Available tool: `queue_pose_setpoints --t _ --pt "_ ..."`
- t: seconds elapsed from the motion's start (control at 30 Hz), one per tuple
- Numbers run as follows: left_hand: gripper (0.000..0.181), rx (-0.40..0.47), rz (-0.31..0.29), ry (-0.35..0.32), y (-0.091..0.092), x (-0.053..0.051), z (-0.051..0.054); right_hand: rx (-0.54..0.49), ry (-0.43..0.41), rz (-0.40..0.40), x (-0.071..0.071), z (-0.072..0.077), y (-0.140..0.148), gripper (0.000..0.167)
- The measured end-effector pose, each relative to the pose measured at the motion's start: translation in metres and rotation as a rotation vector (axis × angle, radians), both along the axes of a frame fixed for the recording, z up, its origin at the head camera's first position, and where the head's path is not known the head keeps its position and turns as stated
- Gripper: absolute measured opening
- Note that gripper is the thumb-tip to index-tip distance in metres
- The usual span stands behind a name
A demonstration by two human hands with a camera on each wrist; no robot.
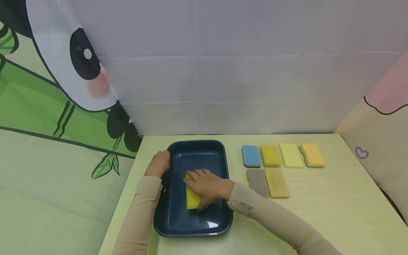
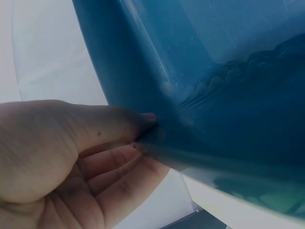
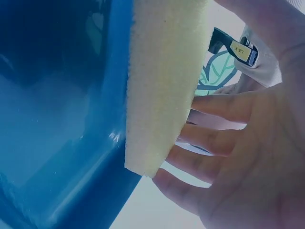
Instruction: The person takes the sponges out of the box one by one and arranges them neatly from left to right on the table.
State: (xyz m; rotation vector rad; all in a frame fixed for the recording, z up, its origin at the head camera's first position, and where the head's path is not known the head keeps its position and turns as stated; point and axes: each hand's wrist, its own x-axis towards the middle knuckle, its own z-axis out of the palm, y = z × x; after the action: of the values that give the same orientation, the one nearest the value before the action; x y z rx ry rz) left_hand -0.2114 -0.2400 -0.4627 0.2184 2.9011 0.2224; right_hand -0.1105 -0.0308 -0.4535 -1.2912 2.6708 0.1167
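A deep dark blue tray (image 1: pixel 204 226) stands on the table. At its upper left edge my left hand (image 1: pixel 158 163) pinches the rim; the left wrist view shows the thumb (image 2: pixel 138 119) on the inner side and the fingers (image 2: pixel 128 183) beneath. Inside the tray lies a yellow sponge (image 1: pixel 192 199), partly covered by my right hand (image 1: pixel 207 186). That hand presses on it with spread, fairly straight fingers. In the right wrist view the sponge (image 3: pixel 164 86) is a thick pale block between the tray's surface and the fingertips (image 3: pixel 164 179).
Right of the tray, sponges lie in two rows: a blue one (image 1: pixel 251 156), a dark yellow one (image 1: pixel 270 156), a pale yellow one (image 1: pixel 291 156) and an orange one (image 1: pixel 312 155) behind, with a grey one (image 1: pixel 257 182) and a tan one (image 1: pixel 276 182) nearer. A grey-white curtain (image 1: pixel 223 78) hangs behind the table.
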Motion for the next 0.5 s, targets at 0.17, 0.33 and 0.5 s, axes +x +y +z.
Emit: queue_pose_setpoints --t 0.17,0.33,0.5 --pt "0.014 0.006 -0.001 0.008 0.000 0.000 -0.002 0.003 0.004 -0.001 -0.001 0.000 0.006 0.109" --pt "0.015 0.007 -0.005 0.013 0.001 0.000 -0.003 -0.005 0.001 -0.009 -0.001 0.000 0.014 0.110" --pt "0.016 0.008 -0.002 0.015 0.002 0.000 -0.003 -0.019 -0.005 -0.020 -0.002 -0.001 0.021 0.110"
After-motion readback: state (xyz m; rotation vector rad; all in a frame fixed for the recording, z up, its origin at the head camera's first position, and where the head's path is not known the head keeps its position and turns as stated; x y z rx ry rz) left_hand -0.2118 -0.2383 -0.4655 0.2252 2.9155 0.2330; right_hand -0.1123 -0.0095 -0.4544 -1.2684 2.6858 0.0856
